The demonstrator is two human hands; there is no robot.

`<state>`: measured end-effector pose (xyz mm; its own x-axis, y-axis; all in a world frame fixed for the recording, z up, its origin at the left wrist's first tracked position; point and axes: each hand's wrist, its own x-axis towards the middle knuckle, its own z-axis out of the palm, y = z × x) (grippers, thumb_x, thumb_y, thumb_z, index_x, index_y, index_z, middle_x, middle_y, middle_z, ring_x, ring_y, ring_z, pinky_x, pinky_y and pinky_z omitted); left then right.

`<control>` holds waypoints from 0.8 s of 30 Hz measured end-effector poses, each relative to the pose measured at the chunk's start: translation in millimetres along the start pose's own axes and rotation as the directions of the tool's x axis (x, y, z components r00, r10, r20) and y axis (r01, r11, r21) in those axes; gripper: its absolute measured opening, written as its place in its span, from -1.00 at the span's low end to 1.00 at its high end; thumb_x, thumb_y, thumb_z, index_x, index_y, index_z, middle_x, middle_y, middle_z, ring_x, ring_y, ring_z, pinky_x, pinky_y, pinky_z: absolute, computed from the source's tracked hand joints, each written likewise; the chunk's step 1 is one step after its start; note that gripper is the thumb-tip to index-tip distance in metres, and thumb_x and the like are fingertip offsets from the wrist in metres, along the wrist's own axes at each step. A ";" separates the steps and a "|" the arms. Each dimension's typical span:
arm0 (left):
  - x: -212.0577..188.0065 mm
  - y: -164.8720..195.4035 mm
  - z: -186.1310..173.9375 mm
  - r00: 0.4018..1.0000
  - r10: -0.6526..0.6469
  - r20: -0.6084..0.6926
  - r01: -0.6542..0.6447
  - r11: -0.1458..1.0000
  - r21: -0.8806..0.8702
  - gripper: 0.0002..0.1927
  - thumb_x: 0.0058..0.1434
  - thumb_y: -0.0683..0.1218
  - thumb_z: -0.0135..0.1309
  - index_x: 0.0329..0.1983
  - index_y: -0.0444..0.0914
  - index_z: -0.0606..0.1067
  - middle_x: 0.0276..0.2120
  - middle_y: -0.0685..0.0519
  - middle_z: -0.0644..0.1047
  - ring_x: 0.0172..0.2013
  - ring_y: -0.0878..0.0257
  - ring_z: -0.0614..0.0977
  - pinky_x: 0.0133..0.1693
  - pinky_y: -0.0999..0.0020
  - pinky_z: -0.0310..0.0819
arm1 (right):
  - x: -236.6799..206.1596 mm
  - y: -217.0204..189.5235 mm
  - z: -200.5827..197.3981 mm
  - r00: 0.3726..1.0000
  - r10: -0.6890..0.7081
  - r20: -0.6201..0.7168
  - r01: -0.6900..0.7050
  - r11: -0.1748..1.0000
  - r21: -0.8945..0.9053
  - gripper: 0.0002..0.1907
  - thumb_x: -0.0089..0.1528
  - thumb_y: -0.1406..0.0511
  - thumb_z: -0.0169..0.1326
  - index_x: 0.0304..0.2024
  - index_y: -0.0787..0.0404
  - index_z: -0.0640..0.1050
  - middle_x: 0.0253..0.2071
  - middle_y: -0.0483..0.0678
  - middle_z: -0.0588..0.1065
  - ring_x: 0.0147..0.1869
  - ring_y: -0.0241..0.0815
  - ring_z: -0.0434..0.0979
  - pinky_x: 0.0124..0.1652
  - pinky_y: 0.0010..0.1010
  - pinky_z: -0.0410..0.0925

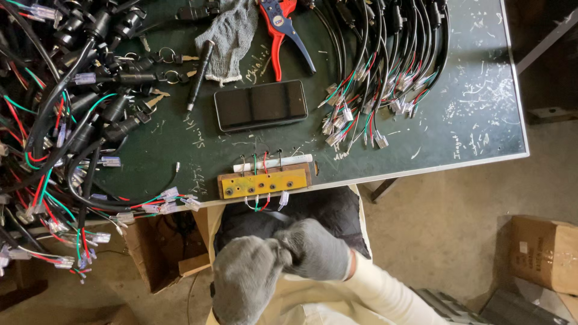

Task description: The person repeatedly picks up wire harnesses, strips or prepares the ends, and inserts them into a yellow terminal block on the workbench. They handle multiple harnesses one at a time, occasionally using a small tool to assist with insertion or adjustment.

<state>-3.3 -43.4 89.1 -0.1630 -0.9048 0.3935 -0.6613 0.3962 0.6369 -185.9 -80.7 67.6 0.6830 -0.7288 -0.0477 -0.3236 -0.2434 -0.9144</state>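
Two hands in grey knit gloves, pressed together low over the lap, below the worktop edge: left hand (248, 280) nearer the camera, right hand (316, 248) clasped against it, fingers curled, nothing seen held between them. Right forearm in a cream sleeve (385, 292), running off toward the lower right. Just above the hands, a dark cushion or bag (337, 210) on the lap. Beyond that, at the near edge of the dark green worktop (481, 120), a small yellow-faced wooden jig block (265, 182) with a row of holes, thin red, green and white wires (262, 161) standing up through it and hanging below it with clear connectors, a white tube (274, 162) lying just behind. Behind the jig, a black phone (261, 105), screen up. Farther back, a spare grey glove (232, 36), a black pen-like tool (198, 73) beside it, and red and blue hand crimpers (280, 33). To the right, a fan of black cables (385, 66) ending in coloured leads and clear plugs. To the left, a big heap of black cable harnesses (60, 120) spilling over the worktop edge. On the floor at lower right, a cardboard box (542, 253).
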 end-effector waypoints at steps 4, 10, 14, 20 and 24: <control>-1.6 4.3 8.2 0.810 -0.453 0.372 0.272 0.853 0.446 -0.61 0.29 0.17 0.17 -0.58 -0.08 0.47 -0.63 0.00 0.43 -0.51 0.04 0.56 -0.42 0.09 0.42 | -2.6 4.0 1.3 0.996 -0.064 -0.065 0.059 0.994 -0.087 -0.81 0.12 0.34 0.28 -0.35 0.13 0.48 -0.42 -0.05 0.48 -0.34 0.05 0.52 -0.30 -0.19 0.37; -2.5 -2.2 4.3 0.986 -0.167 0.023 0.167 0.986 -0.014 -0.73 0.14 -0.04 0.29 -0.49 -0.21 0.43 -0.57 -0.01 0.47 -0.52 0.00 0.56 -0.42 0.09 0.41 | -2.2 0.4 25.1 0.946 -0.071 -0.317 -0.020 0.961 -0.274 -0.79 0.07 0.30 0.30 -0.30 0.11 0.53 -0.46 -0.05 0.49 -0.37 0.07 0.52 -0.33 -0.17 0.37; 0.3 -7.5 -2.5 0.896 -0.445 0.011 0.438 0.877 -0.199 -0.92 0.12 -0.15 0.21 -0.36 -0.20 0.53 -0.54 0.03 0.54 -0.57 0.11 0.59 -0.47 0.25 0.48 | -6.2 1.8 25.1 0.964 0.071 -0.257 -0.095 0.992 -0.083 -0.74 0.10 0.24 0.38 -0.40 0.13 0.51 -0.52 -0.02 0.47 -0.45 0.08 0.50 -0.40 -0.20 0.35; 15.3 -25.0 23.3 0.951 -0.284 -0.122 0.286 0.958 -0.002 -0.91 0.25 -0.12 0.20 -0.25 -0.20 0.52 -0.44 0.01 0.59 -0.46 0.07 0.64 -0.37 0.17 0.50 | -12.0 -4.0 18.2 0.966 0.127 -0.225 -0.102 0.988 0.116 -0.81 0.13 0.30 0.32 -0.26 0.22 0.61 -0.50 0.04 0.50 -0.49 -0.01 0.51 -0.42 -0.31 0.39; 20.4 -33.6 37.2 0.952 -0.274 -0.139 0.283 0.958 0.043 -0.90 0.31 -0.11 0.18 -0.28 -0.19 0.51 -0.44 -0.05 0.58 -0.45 -0.01 0.63 -0.36 0.13 0.50 | -10.5 -7.0 15.9 0.960 0.158 -0.233 -0.116 0.976 0.185 -0.87 0.15 0.35 0.31 -0.27 0.22 0.62 -0.51 0.01 0.52 -0.55 -0.12 0.51 -0.46 -0.36 0.37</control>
<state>-11.6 -80.9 51.0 0.1281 -0.9478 0.2920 -0.7116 0.1172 0.6927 -180.3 -61.2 68.0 0.4519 -0.8868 -0.0970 -0.2738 -0.0344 -0.9612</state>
